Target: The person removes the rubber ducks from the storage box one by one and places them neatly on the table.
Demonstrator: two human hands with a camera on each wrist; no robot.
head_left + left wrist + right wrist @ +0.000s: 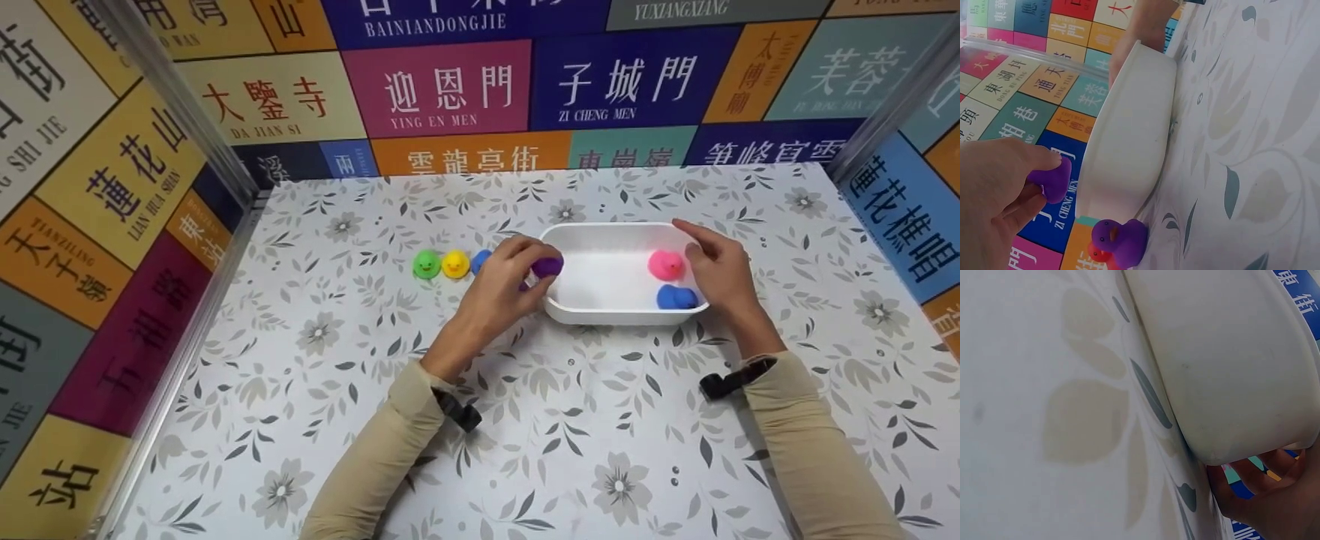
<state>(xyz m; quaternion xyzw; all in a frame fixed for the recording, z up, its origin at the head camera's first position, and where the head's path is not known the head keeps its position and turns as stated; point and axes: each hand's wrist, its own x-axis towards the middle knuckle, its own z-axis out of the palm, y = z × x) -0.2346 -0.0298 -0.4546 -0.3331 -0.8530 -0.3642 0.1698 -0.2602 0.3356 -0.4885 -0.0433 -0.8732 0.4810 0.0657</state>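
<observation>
A purple rubber duck [547,267] is pinched between the thumb and fingers of my left hand [499,281], at the left rim of the white plastic tub [615,315]. In the left wrist view, the held duck [1057,180] hangs above table height beside the tub wall. A second purple duck [1129,242] stands on the table by the tub's end, a red duck [1096,256] partly hidden behind it. My right hand [724,274] grips the tub's right end, its fingers [1258,478] against the outer wall. Inside lie a pink duck [665,265] and a blue duck [676,297].
Left of my left hand, a green duck [427,264], a yellow duck [455,264] and a partly covered blue duck [480,260] stand in a row. A floral cloth [525,450] covers the table. Panels with printed signs [450,86] rise at the back and sides.
</observation>
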